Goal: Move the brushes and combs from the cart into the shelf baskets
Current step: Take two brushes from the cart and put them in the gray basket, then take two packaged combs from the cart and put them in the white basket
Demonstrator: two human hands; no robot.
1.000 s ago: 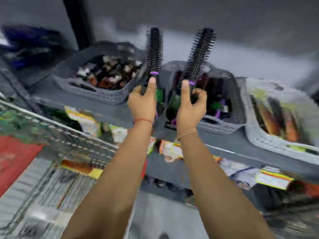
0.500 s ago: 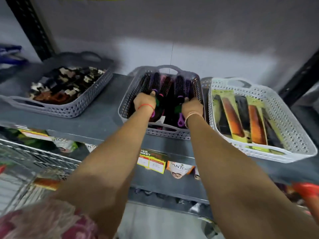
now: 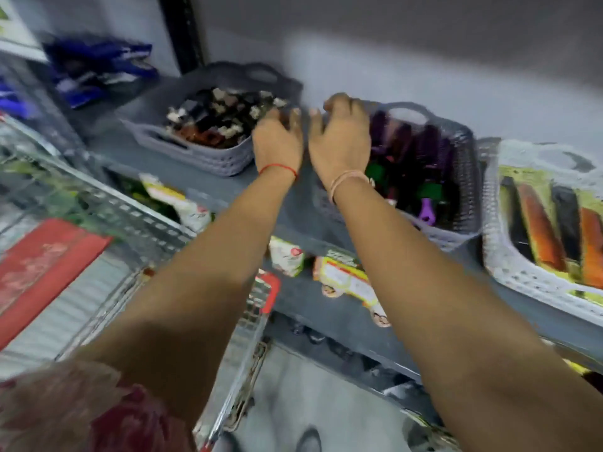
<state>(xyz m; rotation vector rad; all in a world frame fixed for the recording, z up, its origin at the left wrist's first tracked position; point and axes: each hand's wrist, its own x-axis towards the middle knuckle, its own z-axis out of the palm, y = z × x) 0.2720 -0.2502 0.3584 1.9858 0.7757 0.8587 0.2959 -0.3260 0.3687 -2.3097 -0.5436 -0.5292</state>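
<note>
Both hands hover over the grey shelf, between two baskets, and hold nothing. My left hand (image 3: 277,141) is beside the grey basket of hair clips (image 3: 208,158), fingers loosely apart. My right hand (image 3: 341,138) is at the left rim of the middle grey basket (image 3: 463,177), fingers curled but empty. Round brushes (image 3: 411,158) with dark bristles and purple and green handles lie in that basket. A white basket (image 3: 522,272) at the right holds packaged combs (image 3: 541,223) in orange and black. The wire cart (image 3: 137,223) is at the lower left. The frame is blurred.
The grey shelf edge (image 3: 326,298) carries price tags and small packets. A red sheet (image 3: 39,269) lies in the cart, whose red corner (image 3: 269,291) is close to the shelf. Blue packs (image 3: 101,70) sit at the back left, beside a dark upright post (image 3: 182,31).
A second ago each hand held a round brush upright. Half a second ago both hands were down in the middle basket with them. Now both hands are out, empty, and shifted left.
</note>
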